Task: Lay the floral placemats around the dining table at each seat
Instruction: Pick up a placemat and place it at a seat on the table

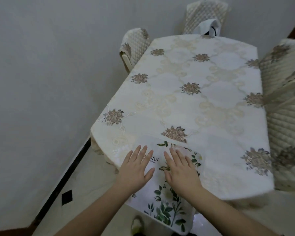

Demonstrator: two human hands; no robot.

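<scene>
A white floral placemat (167, 210) with green leaves, pale flowers and dark lettering lies at the near end of the dining table (211, 103), its near part hanging past the table edge. My left hand (134, 169) lies flat on the mat's left side, fingers straight and spread. My right hand (180, 169) presses flat on the mat beside it, also with straight fingers. The hands are a little apart, palms down. The table wears a cream cloth with brown flower motifs.
Quilted cream chairs stand around the table: one at the far left (134, 46), one at the far end (206, 16) with a white item draped on it, one along the right side (286, 116). A grey wall (41, 82) runs close along the left.
</scene>
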